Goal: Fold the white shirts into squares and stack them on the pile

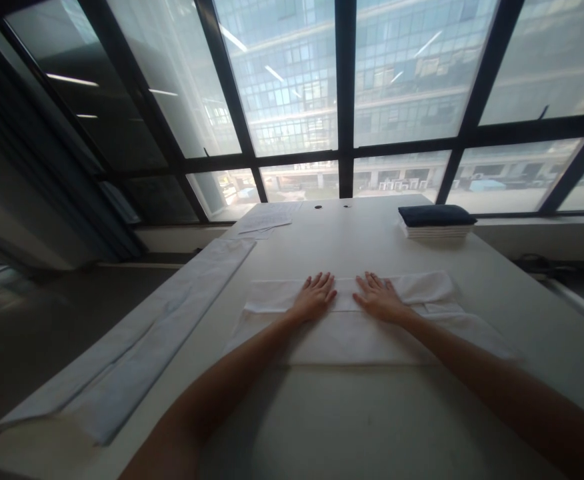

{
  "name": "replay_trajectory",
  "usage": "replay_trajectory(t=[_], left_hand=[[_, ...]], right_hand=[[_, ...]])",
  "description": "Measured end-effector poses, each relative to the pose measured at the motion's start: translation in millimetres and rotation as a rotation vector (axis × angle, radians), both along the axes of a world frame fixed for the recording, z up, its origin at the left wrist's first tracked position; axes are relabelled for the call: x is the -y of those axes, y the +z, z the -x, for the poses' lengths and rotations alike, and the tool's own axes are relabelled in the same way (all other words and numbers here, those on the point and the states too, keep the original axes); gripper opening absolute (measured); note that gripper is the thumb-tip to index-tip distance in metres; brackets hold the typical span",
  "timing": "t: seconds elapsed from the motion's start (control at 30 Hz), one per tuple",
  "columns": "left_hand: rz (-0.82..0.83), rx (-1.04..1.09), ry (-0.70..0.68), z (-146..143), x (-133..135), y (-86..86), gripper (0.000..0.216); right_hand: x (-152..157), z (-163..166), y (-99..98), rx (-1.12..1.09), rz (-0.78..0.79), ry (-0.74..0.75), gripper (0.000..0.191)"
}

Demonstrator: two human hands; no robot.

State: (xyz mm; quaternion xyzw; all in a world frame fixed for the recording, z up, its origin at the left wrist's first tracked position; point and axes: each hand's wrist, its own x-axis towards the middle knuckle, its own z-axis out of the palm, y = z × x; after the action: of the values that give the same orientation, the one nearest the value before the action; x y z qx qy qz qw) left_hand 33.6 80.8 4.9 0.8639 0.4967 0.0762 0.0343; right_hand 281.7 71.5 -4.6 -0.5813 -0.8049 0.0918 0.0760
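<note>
Nearest the camera, two bare forearms, left forearm (222, 400) and right forearm (502, 393), angled inward from the lower corners over a white table (352, 420). At their ends, left hand (316, 295) and right hand (379, 298), palms down on a white cloth (352, 343), side by side with a narrow gap of fabric between. Both hands flat, fingers somewhat spread and pointing toward the far edge; nothing grasped or pinched by either.

White cloth laid crosswise in the middle of the table, directly under the hands, with a folded band along its far side and a wider layer on the near side, spreading toward the right. Slight creases near the right hand.

To the left, along the table's edge, a long white cloth strip (172, 327), folded lengthwise, well apart from the hands. Beyond its far end, loose sheets of paper (272, 219). At the far right, a neat stack of folded white cloths (437, 232), topped with a dark blue folded cloth (437, 215).

Behind the table, large windows (277, 87) in dark frames; outside, a glass-fronted building (402, 87). At far left, a dark curtain (72, 180).
</note>
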Motion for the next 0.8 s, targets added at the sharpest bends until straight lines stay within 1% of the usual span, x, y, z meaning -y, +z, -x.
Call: replay_trajectory(t=[0.1,0.23,0.27,0.33,0.43,0.53,0.7,0.8], left_hand=[[0.063,-0.036,0.019,52,4,2.7,0.064],[0.062,-0.109,0.136,129,14,5.6,0.063],[0.052,-0.130,0.175,144,16,5.9,0.063],[0.048,-0.165,0.249,163,20,6.2,0.064],[0.077,-0.202,0.329,175,24,6.8,0.066],[0.088,-0.217,0.359,176,23,7.2,0.068],[0.070,-0.221,0.353,179,17,2.3,0.070],[0.061,-0.214,0.347,183,13,-2.3,0.070]], right_hand=[[-4,-31,-3.2,0.036,-0.026,-0.029,0.070],[-7,-75,-7.4,0.083,-0.045,-0.113,0.069],[-7,-84,-8.0,0.101,-0.047,-0.133,0.069],[-8,-99,-8.3,0.144,-0.054,-0.171,0.069],[-9,-118,-5.7,0.209,-0.068,-0.213,0.068],[-11,-136,-0.3,0.212,-0.056,-0.262,0.068],[-16,-175,4.2,0.092,0.044,-0.393,0.066],[-20,-199,2.6,-0.039,0.023,-0.476,0.062]])
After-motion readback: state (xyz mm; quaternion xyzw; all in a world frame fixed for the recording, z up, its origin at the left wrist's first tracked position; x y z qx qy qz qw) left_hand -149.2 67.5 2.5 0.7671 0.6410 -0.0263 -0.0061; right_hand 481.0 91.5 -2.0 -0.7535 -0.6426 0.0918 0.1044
